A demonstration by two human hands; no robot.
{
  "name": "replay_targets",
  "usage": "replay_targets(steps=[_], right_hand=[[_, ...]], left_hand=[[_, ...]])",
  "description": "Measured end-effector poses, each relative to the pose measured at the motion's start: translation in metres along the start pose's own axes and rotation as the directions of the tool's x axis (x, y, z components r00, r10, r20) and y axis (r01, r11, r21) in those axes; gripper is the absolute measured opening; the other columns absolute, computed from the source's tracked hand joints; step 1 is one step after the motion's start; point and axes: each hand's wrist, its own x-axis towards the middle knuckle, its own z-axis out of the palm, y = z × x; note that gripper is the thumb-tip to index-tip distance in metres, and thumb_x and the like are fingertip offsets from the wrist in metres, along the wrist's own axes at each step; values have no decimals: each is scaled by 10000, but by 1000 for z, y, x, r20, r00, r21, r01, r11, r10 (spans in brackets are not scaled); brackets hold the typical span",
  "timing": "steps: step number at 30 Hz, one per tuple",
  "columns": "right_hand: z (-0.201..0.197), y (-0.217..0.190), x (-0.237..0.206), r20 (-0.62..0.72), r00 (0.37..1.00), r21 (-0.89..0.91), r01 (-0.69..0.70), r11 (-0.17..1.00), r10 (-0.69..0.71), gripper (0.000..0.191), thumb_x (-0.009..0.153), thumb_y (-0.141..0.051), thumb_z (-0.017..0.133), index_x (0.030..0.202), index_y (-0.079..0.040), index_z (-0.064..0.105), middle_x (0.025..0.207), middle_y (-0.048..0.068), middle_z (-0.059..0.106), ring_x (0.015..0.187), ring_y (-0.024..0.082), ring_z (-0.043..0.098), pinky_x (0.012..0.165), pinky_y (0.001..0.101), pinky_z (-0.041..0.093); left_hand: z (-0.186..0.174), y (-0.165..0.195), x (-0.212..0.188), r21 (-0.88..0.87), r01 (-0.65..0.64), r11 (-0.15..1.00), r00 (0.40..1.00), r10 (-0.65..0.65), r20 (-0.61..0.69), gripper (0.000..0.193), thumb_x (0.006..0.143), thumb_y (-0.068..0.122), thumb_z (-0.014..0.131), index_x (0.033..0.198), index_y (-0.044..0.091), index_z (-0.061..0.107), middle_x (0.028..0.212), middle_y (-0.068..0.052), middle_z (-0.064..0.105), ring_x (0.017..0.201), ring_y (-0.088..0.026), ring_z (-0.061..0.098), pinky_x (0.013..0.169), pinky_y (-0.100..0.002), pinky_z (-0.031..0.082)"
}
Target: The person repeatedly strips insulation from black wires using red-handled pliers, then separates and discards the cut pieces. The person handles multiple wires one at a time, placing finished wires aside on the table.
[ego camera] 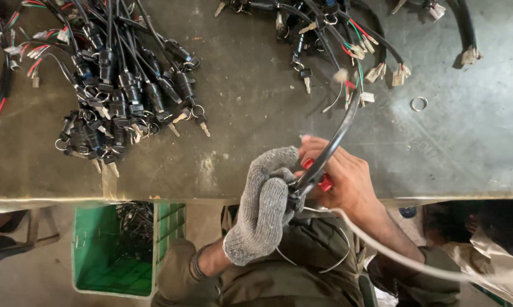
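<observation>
My left hand, in a grey knitted glove, is closed around the black end of a sheathed cable at the table's near edge. My bare right hand grips a red-handled tool pressed against the same cable, just beside the glove. The black cable curves up and away to a loose end with coloured wires and white connectors. What the gloved fingers enclose is hidden.
A heap of black key switches with keys and wires lies at the table's left. More wired switches lie at the far middle. A small metal ring sits right. A green crate stands under the table's edge.
</observation>
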Motion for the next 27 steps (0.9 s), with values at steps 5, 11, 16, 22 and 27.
replay_targets(steps=[5,11,16,22,27], right_hand=[[-2,11,1,153,982,-296,-65,953,114,338,636,-223,860,853,-104,628,814,46,653,782,268,675,590,405,479],[3,23,-10,117,989,-109,-79,991,92,350,733,-250,890,829,-111,584,807,32,627,741,232,638,604,396,495],[-2,16,-15,182,968,-196,-140,971,176,352,650,-142,797,930,-75,595,879,68,621,832,290,648,644,404,518],[7,0,-20,147,970,-182,-166,969,194,334,697,-133,767,983,-100,598,941,38,649,896,273,670,673,395,521],[7,0,-22,184,959,-196,-178,964,214,354,656,-136,752,965,-71,591,873,63,620,833,285,656,629,406,504]], left_hand=[[-4,3,7,196,24,980,1000,-22,-13,437,1115,215,454,1506,30,389,1135,-27,560,780,-57,478,655,-193,446],[-22,11,4,212,-191,959,884,74,461,677,1170,188,576,1659,25,138,1206,-50,545,974,-100,538,942,-274,513],[-16,-2,9,592,-366,718,930,270,248,763,950,97,768,1579,13,345,1218,-132,678,1037,-216,703,940,-344,582],[-13,-13,2,676,-384,629,912,374,170,758,934,87,811,1571,21,403,1160,-137,663,989,-283,673,876,-342,567],[-16,-21,-2,661,-411,628,900,395,184,782,943,85,806,1588,22,368,1173,-138,656,1002,-303,669,875,-368,567]])
